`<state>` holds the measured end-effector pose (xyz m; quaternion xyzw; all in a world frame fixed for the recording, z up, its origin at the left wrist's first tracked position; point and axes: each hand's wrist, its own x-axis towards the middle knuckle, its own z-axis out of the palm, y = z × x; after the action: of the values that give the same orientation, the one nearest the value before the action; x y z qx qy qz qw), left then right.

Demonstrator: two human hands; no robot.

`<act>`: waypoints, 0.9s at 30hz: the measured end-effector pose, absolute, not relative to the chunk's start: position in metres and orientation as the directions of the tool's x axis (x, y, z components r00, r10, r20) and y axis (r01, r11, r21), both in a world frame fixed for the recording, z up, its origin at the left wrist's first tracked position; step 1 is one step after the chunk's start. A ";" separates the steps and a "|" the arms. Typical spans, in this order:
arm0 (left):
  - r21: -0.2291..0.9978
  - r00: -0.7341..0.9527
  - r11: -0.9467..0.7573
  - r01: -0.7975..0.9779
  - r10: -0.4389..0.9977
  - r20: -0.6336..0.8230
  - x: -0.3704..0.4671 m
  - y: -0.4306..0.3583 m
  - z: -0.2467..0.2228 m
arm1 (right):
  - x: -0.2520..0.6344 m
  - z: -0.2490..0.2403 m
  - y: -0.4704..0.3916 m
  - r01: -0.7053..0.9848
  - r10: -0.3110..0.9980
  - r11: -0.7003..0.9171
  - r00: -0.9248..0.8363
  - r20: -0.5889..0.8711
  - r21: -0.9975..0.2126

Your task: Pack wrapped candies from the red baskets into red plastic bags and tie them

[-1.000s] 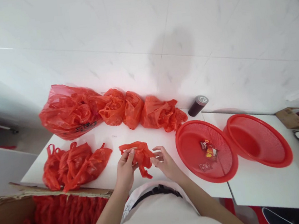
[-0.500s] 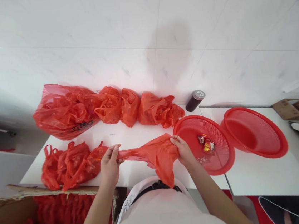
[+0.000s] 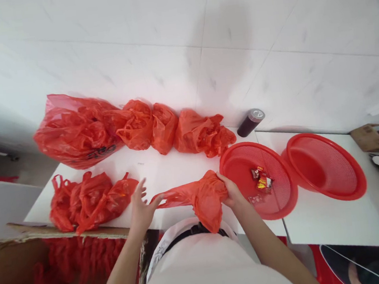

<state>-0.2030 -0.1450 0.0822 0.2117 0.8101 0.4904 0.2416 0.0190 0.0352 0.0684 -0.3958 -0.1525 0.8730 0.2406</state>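
Note:
A thin red plastic bag [image 3: 207, 199] hangs in front of my waist, its handle end stretched toward the left. My right hand [image 3: 230, 191] grips the bunched right side of it. Beside the handle end is my left hand [image 3: 144, 206], fingers spread and thumb touching the plastic. Left of that hand, several filled red bags [image 3: 93, 198] lie along the table's near edge. Just right of my right hand stands a red mesh basket [image 3: 281, 202] with a few wrapped snacks [image 3: 263, 181] at its bottom.
A big red bag [image 3: 74, 127] and several smaller red bags [image 3: 164, 129] line the wall. A dark can [image 3: 250, 122], a second red basket [image 3: 352, 164] and a small cardboard box [image 3: 367, 139] stand to the right. An open carton [image 3: 5, 268] of red bags sits lower left.
My left hand has let its fingers open from their pinch on the bag's handle end. The bag is bunched more toward my right hand, which keeps hold.

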 end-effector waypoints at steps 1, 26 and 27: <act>0.897 -0.705 0.442 0.014 0.640 -0.304 -0.198 -0.142 0.081 | 0.017 0.068 0.034 -0.293 0.526 -0.847 -0.577 -0.625 -0.443; 0.745 -0.499 0.190 -0.639 0.635 -0.590 -0.162 -0.106 0.121 | -0.010 0.135 0.006 0.314 0.802 0.376 -0.582 0.136 -0.872; 0.740 -0.478 0.196 -0.644 0.652 -0.588 -0.157 -0.103 0.124 | -0.019 0.133 -0.002 0.314 0.740 0.466 -0.651 0.169 -0.827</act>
<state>-0.1574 -0.1033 0.1243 0.0038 0.5804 0.6340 0.5110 -0.0193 -0.0023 0.1330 -0.3235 -0.8144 0.4029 0.2641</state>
